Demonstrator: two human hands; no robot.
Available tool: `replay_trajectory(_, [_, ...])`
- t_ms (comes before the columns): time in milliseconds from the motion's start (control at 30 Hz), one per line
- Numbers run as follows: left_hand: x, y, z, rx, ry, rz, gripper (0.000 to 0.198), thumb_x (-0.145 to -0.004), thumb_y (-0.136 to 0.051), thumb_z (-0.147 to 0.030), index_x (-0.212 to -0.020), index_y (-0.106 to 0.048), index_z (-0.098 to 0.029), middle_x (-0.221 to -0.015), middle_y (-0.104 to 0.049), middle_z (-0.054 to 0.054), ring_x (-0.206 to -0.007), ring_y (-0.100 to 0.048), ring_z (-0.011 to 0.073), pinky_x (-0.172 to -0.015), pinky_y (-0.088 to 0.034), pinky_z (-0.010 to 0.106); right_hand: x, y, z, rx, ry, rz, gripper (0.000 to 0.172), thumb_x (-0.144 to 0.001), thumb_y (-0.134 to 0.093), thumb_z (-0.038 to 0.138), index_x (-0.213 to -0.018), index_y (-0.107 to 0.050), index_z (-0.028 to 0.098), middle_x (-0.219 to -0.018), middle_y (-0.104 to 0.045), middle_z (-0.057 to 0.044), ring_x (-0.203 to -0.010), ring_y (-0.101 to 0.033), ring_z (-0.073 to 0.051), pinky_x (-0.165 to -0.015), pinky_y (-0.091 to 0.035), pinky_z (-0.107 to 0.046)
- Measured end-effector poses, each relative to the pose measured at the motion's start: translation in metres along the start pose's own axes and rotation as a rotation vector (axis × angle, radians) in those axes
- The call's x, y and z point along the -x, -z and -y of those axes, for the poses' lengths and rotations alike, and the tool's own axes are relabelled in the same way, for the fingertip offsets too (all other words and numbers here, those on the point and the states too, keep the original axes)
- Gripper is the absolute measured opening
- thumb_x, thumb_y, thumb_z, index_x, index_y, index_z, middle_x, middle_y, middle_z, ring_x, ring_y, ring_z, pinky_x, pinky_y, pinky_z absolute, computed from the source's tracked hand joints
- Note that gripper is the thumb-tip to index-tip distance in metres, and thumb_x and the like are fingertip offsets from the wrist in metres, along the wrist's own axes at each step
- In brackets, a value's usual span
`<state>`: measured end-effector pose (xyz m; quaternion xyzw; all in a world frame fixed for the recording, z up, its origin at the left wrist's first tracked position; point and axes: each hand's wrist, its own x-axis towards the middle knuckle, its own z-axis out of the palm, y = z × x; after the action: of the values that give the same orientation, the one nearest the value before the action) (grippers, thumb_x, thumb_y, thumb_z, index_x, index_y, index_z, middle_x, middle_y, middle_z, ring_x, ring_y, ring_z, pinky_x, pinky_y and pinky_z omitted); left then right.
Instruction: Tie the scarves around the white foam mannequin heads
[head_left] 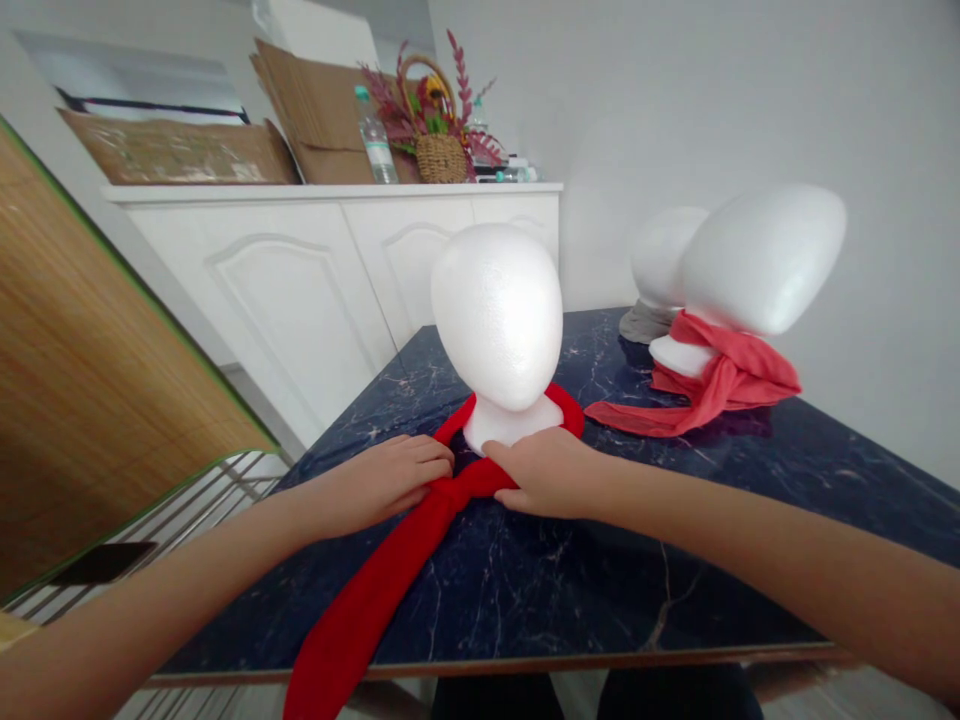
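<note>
A white foam mannequin head [499,310] stands upright on the dark blue marbled table, with a red scarf [367,600] looped around its neck base. The scarf crosses in a knot in front of the neck, and one long tail hangs over the table's front edge. My left hand [409,470] is closed on the scarf just left of the knot, its fingertips partly hidden. On the other side, my right hand [551,472] pinches the scarf, thumb on top and fingers below.
A second mannequin head [769,260] wears a coral scarf [720,385] at right; another head [664,255] with grey cloth [646,322] is behind it. A white cabinet [292,300] bears a bottle [376,140] and flower basket [441,158]. A phone-like dark object [105,563] lies left.
</note>
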<state>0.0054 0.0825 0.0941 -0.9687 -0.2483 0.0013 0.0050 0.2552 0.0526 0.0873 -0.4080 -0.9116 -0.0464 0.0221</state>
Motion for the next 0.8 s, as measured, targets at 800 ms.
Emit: replay_trajectory(800, [0.017,-0.006,0.120,-0.156,0.171,-0.026,0.035,-0.091,-0.039,-0.015,-0.104,-0.070,-0.023,-0.120,-0.070,0.007,-0.130,-0.050,0.0286,-0.109,-0.036,0.051,0.087,-0.008,-0.118,0.112,-0.008,0.033,0.015,-0.090,-0.051,0.022,-0.098,-0.064,0.022,-0.083,-0.068,-0.003,-0.070,-0.062,-0.016,-0.059,-0.031,-0.026])
